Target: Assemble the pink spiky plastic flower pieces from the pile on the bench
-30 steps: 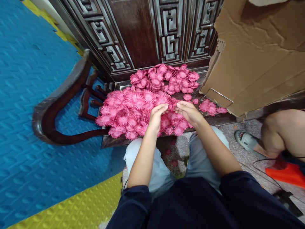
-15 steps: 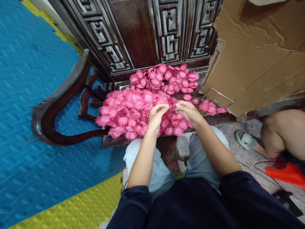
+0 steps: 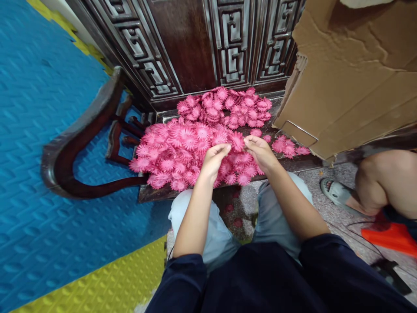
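Note:
A pink flower-shaped piece (image 3: 236, 141) with a fringed rim is spread face-up between my two hands. My left hand (image 3: 213, 161) is closed in a pinch at its lower left edge, thumb against forefinger. On the opposite edge, the fingertips of my right hand (image 3: 260, 152) pinch together. Right behind and below both hands lies a large heap of the same pink flower pieces (image 3: 176, 148). A second pile of pink flowers (image 3: 224, 104) sits farther back, against the carved panel. How firmly each hand grips the piece is hard to see.
The heaps rest on a dark wooden bench with a curved armrest (image 3: 58, 161) at left. A big cardboard sheet (image 3: 352, 78) stands at right, near a few loose pink flowers (image 3: 288, 147). Another person's bent knee (image 3: 387, 182) is at far right. Cables cross the floor.
My right hand has shifted slightly right, away from the left. The pink flower between them, bunched and dark before, now shows spread out.

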### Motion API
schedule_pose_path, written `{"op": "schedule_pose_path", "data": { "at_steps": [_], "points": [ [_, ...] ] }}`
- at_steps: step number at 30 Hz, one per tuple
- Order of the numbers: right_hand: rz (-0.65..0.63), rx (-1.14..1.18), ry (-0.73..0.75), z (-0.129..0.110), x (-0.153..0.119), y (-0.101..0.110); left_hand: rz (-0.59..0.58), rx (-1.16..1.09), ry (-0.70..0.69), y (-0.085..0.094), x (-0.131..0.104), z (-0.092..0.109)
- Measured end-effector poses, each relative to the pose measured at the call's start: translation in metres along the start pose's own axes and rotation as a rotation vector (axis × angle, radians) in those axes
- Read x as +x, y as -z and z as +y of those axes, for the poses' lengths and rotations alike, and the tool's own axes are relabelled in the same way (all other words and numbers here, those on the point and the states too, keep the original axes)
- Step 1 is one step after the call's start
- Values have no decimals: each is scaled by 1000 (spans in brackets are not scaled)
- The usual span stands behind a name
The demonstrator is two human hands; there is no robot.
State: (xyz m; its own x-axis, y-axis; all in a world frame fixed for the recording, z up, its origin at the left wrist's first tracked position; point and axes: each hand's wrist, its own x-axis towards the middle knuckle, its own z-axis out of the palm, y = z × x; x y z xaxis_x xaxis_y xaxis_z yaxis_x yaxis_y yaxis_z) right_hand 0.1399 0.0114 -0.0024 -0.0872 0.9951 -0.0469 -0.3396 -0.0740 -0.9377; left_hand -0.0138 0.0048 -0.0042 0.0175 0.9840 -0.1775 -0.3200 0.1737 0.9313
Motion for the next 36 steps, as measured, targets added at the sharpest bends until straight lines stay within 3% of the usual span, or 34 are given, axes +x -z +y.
{"op": "schedule_pose_path", "data": {
  "at_steps": [8,19,31,36],
  "points": [
    [-47,-35,-63,-3,-4,-4,80,115,-88,-5,-1,0],
    [-37,-80,-19,2,-3,-10,31,103,-135,-5,0,-5],
    [-31,28,-94,-2,-4,-9,-54,-61,56,-5,0,-3],
    [-47,66,-107,-4,-4,-9,-112,-80,63,-5,-1,1]
  ]
}}
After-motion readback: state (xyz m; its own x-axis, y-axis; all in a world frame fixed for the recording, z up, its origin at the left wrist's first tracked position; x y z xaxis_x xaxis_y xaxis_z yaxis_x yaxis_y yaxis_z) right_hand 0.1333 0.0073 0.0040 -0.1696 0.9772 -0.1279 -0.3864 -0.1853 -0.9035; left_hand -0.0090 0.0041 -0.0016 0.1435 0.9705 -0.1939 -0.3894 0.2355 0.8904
